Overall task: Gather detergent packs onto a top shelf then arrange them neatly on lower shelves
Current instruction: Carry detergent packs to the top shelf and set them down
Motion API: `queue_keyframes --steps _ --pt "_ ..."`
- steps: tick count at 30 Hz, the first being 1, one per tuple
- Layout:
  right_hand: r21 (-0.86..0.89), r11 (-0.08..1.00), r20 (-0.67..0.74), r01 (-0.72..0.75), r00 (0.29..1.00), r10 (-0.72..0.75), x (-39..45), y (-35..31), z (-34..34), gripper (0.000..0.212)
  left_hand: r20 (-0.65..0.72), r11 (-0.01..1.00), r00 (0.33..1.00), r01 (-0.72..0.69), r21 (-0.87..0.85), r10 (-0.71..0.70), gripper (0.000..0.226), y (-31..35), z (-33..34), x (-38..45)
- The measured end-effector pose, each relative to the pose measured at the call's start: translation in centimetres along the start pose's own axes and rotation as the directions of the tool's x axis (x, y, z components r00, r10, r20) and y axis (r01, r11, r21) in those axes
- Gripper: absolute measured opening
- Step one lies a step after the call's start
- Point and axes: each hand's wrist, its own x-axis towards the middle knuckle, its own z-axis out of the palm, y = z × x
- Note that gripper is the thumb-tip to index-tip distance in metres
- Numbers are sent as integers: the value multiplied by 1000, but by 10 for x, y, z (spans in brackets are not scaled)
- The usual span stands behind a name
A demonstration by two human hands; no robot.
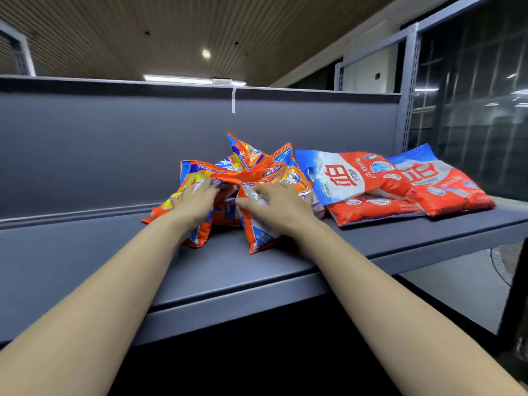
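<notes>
Head view, reading nine to three o'clock: left hand [194, 200] and right hand [281, 207] lie loosely spread, gripping nothing, on the orange packs [243, 178] mid top shelf [114, 252]; scoop beneath them, sparing red packs [400, 184].

Crumpled detergent packs [245, 178] heaped mid-shelf [257, 270], flat detergent bags [400, 184] just right — overlapping, back panel [114, 144] behind

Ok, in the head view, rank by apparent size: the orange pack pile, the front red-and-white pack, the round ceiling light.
1. orange pack pile
2. front red-and-white pack, though it is partly overlapped
3. round ceiling light, farther off, so its true size is unsure
</notes>
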Motion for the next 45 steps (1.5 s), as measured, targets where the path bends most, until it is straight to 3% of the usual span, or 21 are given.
queue_keyframes --steps 3,6,9,15,22,29,33,37,45 --pt "21 998 34 -55 998 55 4 -3 3 59 -44 973 995 -74 216 85 38 0 4 -3" --pt "-14 998 2 -54 999 54 0 -12 3 54 -57 984 993 -96 152 105 36 4 4 -20" --pt "38 999 -3 12 1000 -12 -13 -8 -1 54 -151 994 987 -40 104 55 42 7 6 -42" --pt "189 975 -40 114 993 -108 -55 2 -18 47 -244 923 970 108 370 -16 38 3 3 -82" --pt "129 981 -56 148 988 -142 -106 1 -38 47 -370 834 921 107 541 121 29 14 -9 -157" --pt "224 933 -60 283 959 -276 -167 -13 -42 44 -450 770 865 127 626 223 33 3 -24 -240" --pt "296 898 -31 325 943 -331 -199 -28 -37 44 -458 704 852 162 691 253 30 -19 -32 -284" --pt "314 874 -8 371 922 -388 -225 -48 -24 43 -441 651 872 211 729 211 42 -41 -43 -322" --pt "320 852 120 415 874 -471 -264 -107 29 45 -450 619 883 280 734 134 30 -100 -83 -387"
